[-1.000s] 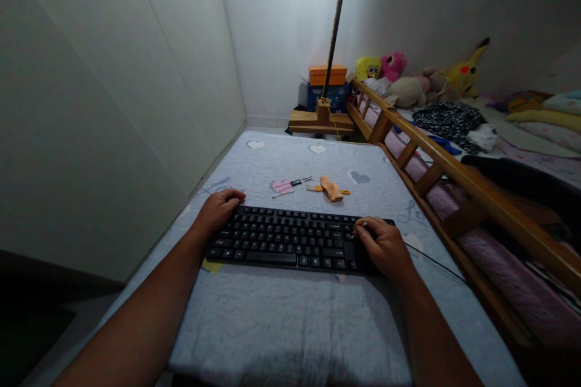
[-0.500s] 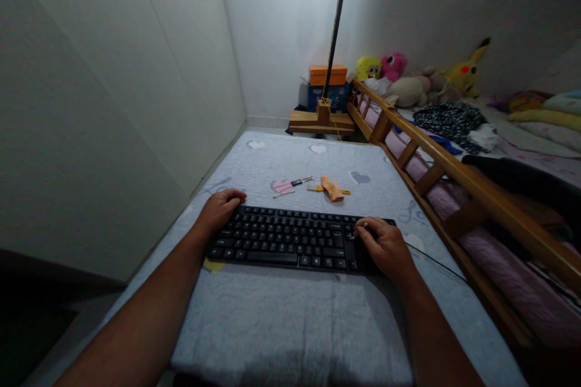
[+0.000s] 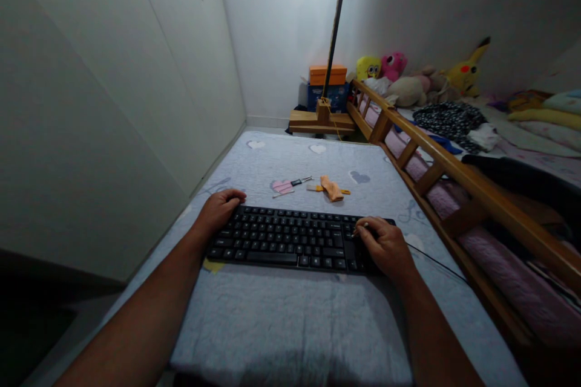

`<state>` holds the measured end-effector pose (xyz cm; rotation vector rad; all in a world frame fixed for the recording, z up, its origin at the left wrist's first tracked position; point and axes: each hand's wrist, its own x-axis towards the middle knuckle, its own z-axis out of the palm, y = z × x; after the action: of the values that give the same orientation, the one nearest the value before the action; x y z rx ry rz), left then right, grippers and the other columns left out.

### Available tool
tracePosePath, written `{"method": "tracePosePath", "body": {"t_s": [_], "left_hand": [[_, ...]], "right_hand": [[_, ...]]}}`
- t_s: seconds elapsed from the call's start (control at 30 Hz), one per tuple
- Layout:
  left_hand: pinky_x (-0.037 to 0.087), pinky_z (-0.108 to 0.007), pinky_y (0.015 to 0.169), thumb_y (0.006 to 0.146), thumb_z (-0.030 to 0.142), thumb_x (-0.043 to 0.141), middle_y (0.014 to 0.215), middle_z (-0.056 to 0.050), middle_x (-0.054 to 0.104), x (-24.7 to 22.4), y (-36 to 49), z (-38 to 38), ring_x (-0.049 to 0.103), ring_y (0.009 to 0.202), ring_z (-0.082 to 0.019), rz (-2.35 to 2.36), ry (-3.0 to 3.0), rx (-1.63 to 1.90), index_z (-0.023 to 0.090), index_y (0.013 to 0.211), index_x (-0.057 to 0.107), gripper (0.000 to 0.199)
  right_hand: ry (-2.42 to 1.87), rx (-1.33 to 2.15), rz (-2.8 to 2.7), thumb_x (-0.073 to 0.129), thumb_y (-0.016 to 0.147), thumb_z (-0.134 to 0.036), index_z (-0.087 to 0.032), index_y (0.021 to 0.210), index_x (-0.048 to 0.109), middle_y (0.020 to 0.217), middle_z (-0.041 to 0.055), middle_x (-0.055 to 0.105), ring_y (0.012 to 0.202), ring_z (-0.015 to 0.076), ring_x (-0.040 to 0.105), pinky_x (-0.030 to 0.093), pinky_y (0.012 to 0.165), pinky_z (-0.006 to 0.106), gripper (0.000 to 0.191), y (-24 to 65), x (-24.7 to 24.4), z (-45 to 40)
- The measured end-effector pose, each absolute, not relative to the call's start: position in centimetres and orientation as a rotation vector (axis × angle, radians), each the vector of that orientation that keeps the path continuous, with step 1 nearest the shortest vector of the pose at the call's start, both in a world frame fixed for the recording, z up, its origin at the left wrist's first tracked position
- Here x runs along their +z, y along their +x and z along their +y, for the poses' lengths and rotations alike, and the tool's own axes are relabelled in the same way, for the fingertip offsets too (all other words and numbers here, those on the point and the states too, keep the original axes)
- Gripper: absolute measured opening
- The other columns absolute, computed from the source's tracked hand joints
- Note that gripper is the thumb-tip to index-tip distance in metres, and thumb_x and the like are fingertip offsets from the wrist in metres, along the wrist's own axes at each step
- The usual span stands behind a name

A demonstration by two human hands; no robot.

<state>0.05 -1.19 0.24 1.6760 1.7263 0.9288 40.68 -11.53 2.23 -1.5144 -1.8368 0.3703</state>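
Note:
A black keyboard (image 3: 281,239) lies flat across the bed-like padded surface. My left hand (image 3: 221,208) is closed around its far left corner, thumb along the edge. Over the number pad at the right end, my right hand (image 3: 381,242) pinches a thin cotton swab (image 3: 365,225), its tip down by the navigation keys. Beyond the keyboard lie another cotton swab (image 3: 284,194) and a small tool with a black middle and thin metal prongs (image 3: 296,182). Beside them, an orange cloth (image 3: 331,188) lies across a yellow-handled brush (image 3: 346,192).
The keyboard's cable (image 3: 438,264) runs off to the right. A wooden bed rail (image 3: 426,151) borders the right side, with plush toys (image 3: 408,91) beyond. White cabinet doors (image 3: 136,72) stand left. A pole on a wooden base (image 3: 322,121) and boxes (image 3: 327,75) stand behind.
The cotton swab's tip has shifted slightly in my right hand over the keys. My left hand stays at the keyboard's corner.

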Motion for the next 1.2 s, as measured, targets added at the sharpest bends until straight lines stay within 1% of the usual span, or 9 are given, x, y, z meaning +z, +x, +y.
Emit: {"method": "tracePosePath", "body": {"t_s": [0.17, 0.37, 0.63, 0.9, 1.2], "left_hand": [[0.051, -0.043, 0.101, 0.066, 0.04, 0.055, 0.094, -0.007, 0.079, -0.01, -0.02, -1.03, 0.071, 0.096, -0.03, 1.723, 1.684, 0.928, 0.021, 0.084, 0.075, 0.033], [0.052, -0.043, 0.1, 0.067, 0.039, 0.055, 0.095, -0.006, 0.079, 0.03, -0.03, -1.11, 0.071, 0.095, -0.029, 1.728, 1.698, 0.929, 0.021, 0.084, 0.075, 0.032], [0.052, -0.042, 0.101, 0.067, 0.039, 0.055, 0.095, -0.006, 0.08, 0.2, -0.01, -1.15, 0.071, 0.096, -0.029, 1.729, 1.703, 0.928, 0.022, 0.081, 0.075, 0.03], [0.052, -0.044, 0.1, 0.065, 0.039, 0.057, 0.093, -0.005, 0.08, 0.32, 0.11, -1.22, 0.071, 0.097, -0.031, 1.707, 1.658, 0.959, 0.022, 0.08, 0.075, 0.028], [0.051, -0.043, 0.101, 0.067, 0.04, 0.056, 0.095, -0.006, 0.079, 0.24, 0.14, -1.27, 0.071, 0.098, -0.03, 1.732, 1.676, 0.923, 0.021, 0.084, 0.075, 0.032]], "right_hand": [[-1.52, 0.397, -1.868, 0.054, 0.091, -0.03, -0.023, 0.08, 0.068, 0.082, 0.0036, 0.072, 0.079, 0.0204, 0.068, 0.048, 0.076, 0.032, 0.018, 40.68, 2.45, -11.66], [-1.525, 0.383, -1.864, 0.054, 0.091, -0.03, -0.023, 0.082, 0.068, 0.084, 0.0042, 0.073, 0.082, 0.0208, 0.068, 0.049, 0.078, 0.032, 0.018, 40.71, 2.24, -11.52], [-1.519, 0.336, -1.826, 0.054, 0.092, -0.032, -0.023, 0.086, 0.071, 0.09, 0.0062, 0.076, 0.086, 0.0226, 0.069, 0.05, 0.081, 0.034, 0.02, 40.72, 1.87, -11.3], [-1.499, 0.346, -1.81, 0.054, 0.092, -0.032, -0.024, 0.084, 0.071, 0.087, 0.0062, 0.076, 0.083, 0.023, 0.07, 0.051, 0.079, 0.035, 0.02, 40.24, 2.29, -11.27], [-1.481, 0.364, -1.845, 0.056, 0.093, -0.03, -0.023, 0.084, 0.072, 0.091, 0.0061, 0.077, 0.086, 0.022, 0.07, 0.051, 0.083, 0.034, 0.019, 39.77, 2.5, -11.35]]}}
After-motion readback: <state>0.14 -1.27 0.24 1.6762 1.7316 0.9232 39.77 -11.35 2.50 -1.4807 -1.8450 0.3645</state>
